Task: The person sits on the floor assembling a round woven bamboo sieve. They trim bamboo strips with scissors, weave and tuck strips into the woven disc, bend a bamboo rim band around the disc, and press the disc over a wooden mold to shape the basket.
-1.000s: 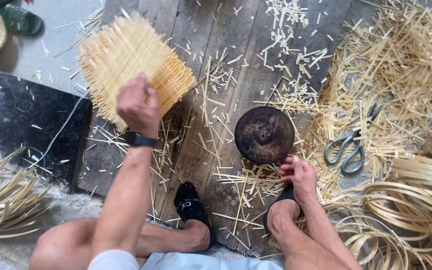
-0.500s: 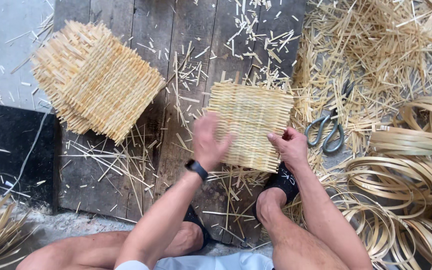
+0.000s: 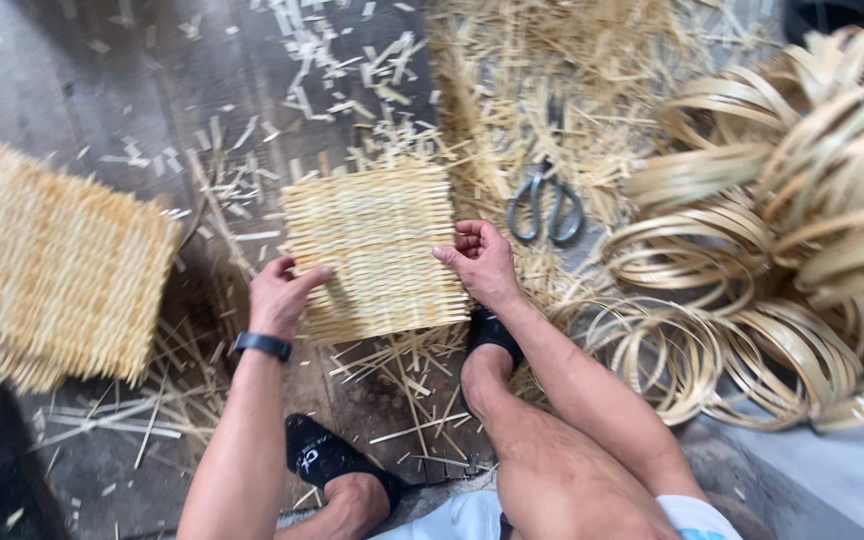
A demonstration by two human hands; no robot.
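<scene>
A square woven bamboo mat (image 3: pixel 372 250) lies flat on the dark wooden boards in front of me. My left hand (image 3: pixel 280 293) rests on its left edge, fingers laid on the weave. At its right edge is my right hand (image 3: pixel 480 262), fingers curled on the strips. A black band sits on my left wrist. Whether either hand grips the mat or only presses it I cannot tell for sure; both touch it.
A stack of woven mats (image 3: pixel 52 270) lies at the left. Grey scissors (image 3: pixel 546 205) rest among bamboo scraps right of the mat. Coiled bamboo hoops (image 3: pixel 782 260) pile up at the right. Loose slivers litter the boards. My feet in black socks are below.
The view has shifted right and closer. My left hand has slid from the mat's top to its left edge. The right hand stays at the right edge.
</scene>
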